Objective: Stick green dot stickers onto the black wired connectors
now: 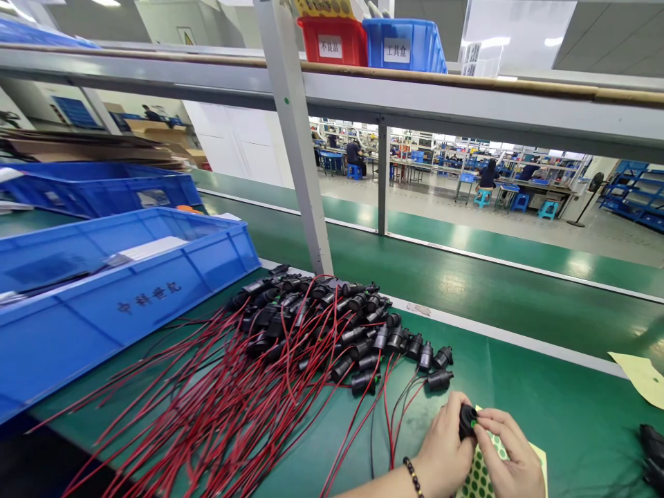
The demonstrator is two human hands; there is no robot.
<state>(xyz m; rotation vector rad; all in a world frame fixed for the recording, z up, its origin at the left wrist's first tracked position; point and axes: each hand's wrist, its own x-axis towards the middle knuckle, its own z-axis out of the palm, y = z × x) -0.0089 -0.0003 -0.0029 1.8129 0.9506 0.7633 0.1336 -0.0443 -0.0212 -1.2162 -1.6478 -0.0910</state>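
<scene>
My left hand (447, 443), with a beaded bracelet at its wrist, grips a small black pump (467, 420) with a round body. Thumb and fingers of my right hand (511, 449) are pinched at the pump's near right side, where a green round sticker (474, 424) shows between them. Below the hands is a pale yellow sheet of green dot stickers (478, 477), partly covered by my right hand. A large heap of similar black pumps (357, 335) lies to the left, their red and black wires (223, 408) trailing toward the front edge.
Blue plastic crates (155, 277) stand on the left of the green table (498, 366). A metal post (298, 138) rises behind the heap. More dark parts (652, 449) and a yellow sheet (640, 377) lie at the right. Overhead, a shelf holds red (332, 41) and blue bins (404, 45).
</scene>
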